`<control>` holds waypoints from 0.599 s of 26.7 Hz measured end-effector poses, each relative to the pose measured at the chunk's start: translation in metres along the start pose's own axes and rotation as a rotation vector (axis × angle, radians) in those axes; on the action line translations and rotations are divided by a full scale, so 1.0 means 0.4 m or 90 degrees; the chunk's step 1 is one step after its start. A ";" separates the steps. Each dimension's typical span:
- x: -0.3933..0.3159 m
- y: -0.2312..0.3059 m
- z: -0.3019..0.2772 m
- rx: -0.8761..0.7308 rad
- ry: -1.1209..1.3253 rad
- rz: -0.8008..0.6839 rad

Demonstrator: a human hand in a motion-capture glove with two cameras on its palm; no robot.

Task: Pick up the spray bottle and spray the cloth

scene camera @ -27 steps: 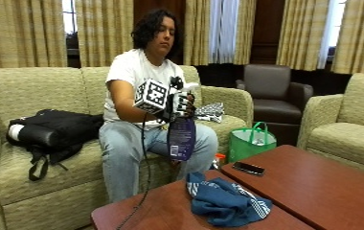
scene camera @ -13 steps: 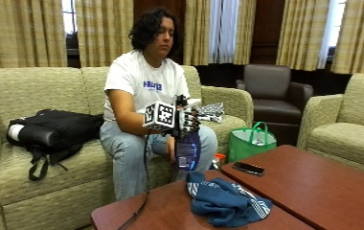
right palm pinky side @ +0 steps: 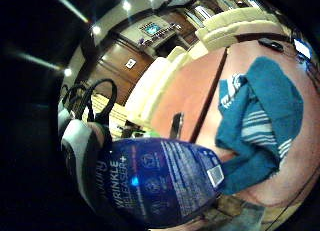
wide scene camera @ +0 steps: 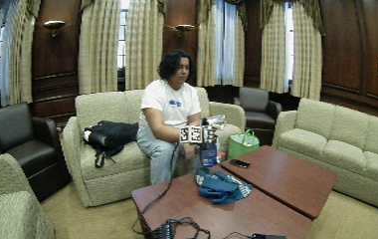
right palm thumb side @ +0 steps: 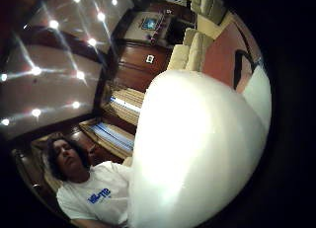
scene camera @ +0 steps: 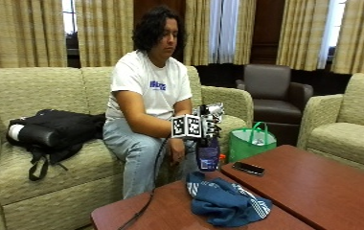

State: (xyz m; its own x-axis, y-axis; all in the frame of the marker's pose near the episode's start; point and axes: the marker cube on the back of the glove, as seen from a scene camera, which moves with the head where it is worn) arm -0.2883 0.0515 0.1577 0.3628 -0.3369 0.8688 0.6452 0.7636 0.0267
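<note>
Outside view: the seated person's gloved right hand (scene camera: pixel 202 128) hangs in front of the knees, forearm angled down, holding the blue spray bottle (scene camera: pixel 207 154) upright by its top, just above the counter (scene camera: pixel 322 184) edge. The bottle hangs over the blue cloth (scene camera: pixel 225 202), which lies crumpled on the counter, a phone (scene camera: pixel 247 168) nearby.

Wide view: the same pose; the fingers look curled round the bottle's head.

Little-finger palm view: the bottle's label fills the near side, the cloth beyond it.

Thumb palm view: a white surface blocks most.

Spray bottle (scene camera: pixel 207 155) above the cloth (scene camera: pixel 228 202), cloth on the table (scene camera: pixel 309 184)
</note>
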 end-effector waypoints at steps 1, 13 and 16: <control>0.003 -0.002 0.023 -0.006 -0.001 -0.001; 0.022 -0.037 0.308 -0.054 0.013 -0.027; 0.022 -0.049 0.375 -0.083 0.017 -0.035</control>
State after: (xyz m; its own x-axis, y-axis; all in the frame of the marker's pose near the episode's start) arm -0.3987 0.1161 0.2392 0.3405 -0.3918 0.8547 0.7456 0.6664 0.0084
